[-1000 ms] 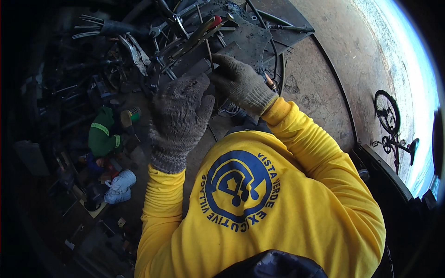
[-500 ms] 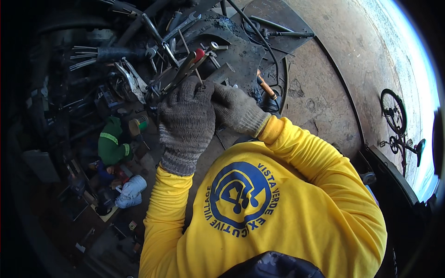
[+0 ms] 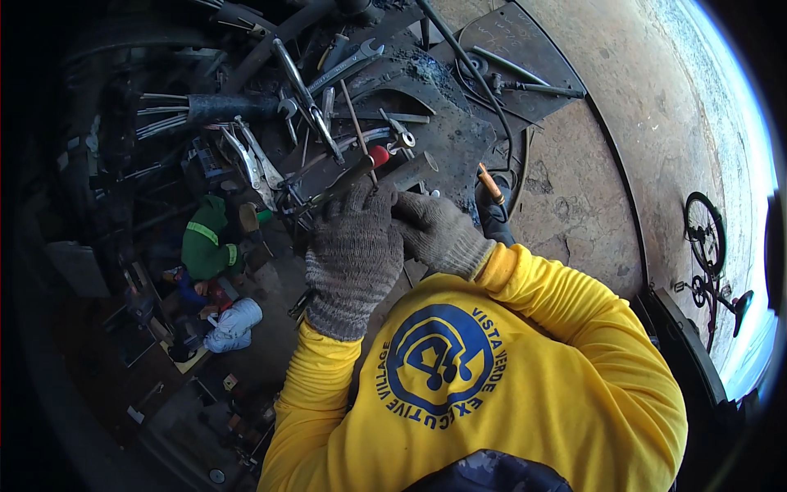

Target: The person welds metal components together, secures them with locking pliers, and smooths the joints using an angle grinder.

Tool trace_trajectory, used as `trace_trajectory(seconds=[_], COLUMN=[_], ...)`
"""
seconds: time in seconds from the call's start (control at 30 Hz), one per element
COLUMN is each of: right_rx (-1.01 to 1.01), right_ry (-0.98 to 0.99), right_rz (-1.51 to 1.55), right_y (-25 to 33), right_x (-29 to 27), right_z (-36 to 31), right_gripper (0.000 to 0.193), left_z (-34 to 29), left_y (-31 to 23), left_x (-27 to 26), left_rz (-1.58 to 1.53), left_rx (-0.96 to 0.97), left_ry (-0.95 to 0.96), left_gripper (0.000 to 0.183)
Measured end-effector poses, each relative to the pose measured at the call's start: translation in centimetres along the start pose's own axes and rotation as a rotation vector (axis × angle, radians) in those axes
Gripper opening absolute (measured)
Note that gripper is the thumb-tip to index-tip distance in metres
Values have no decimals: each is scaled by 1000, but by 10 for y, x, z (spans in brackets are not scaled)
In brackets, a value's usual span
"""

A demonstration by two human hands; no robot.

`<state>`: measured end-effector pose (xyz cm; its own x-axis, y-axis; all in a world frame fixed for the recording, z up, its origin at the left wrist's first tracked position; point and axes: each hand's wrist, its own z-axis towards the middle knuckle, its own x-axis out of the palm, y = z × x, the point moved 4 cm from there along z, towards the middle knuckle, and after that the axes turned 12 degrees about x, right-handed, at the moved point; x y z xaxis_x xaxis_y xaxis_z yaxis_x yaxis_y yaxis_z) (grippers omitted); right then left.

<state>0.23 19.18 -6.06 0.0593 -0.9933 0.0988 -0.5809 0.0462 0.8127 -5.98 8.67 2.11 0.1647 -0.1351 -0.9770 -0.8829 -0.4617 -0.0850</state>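
Note:
Both my hands wear grey-brown knit gloves and meet at the near edge of the workbench (image 3: 459, 123). My left hand (image 3: 354, 254) is closed, fingers curled around the lower end of a thin metal rod (image 3: 358, 127) that slants up and away. Against it presses my right hand (image 3: 443, 234), its fingers bent in; what they grip is hidden. Just beyond the gloves are a red-tipped tool (image 3: 379, 156) and a short metal tube (image 3: 416, 170). Farther off lie a large open-end wrench (image 3: 348, 66), a chrome bar tool (image 3: 302, 90) and locking pliers (image 3: 250, 160).
A copper-coloured torch tip (image 3: 490, 184) stands right of my hands, near a black hose (image 3: 484, 90). Thin rods stick out of a dark tube (image 3: 229, 107) at left. Below left is a person in a green jacket (image 3: 205, 242). A bicycle (image 3: 707, 246) stands far right.
The bench, tools and floor have shifted right and slightly down in view, my hands along with them. Both gloves stay together at the rod's lower end.

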Motion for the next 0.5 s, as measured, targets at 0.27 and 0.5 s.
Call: trace_trajectory(seconds=[0.27, 0.5], right_rx=[-144, -138], right_ry=[-95, 22], right_rz=[269, 510], right_y=[-31, -27], right_x=[4, -8], right_z=[6, -9], right_gripper=[46, 45], left_z=[5, 1], left_y=[-2, 4], left_x=[-10, -4], left_rz=[-53, -109], left_rx=[-17, 1], left_ry=[-53, -95], left_gripper=[38, 32])
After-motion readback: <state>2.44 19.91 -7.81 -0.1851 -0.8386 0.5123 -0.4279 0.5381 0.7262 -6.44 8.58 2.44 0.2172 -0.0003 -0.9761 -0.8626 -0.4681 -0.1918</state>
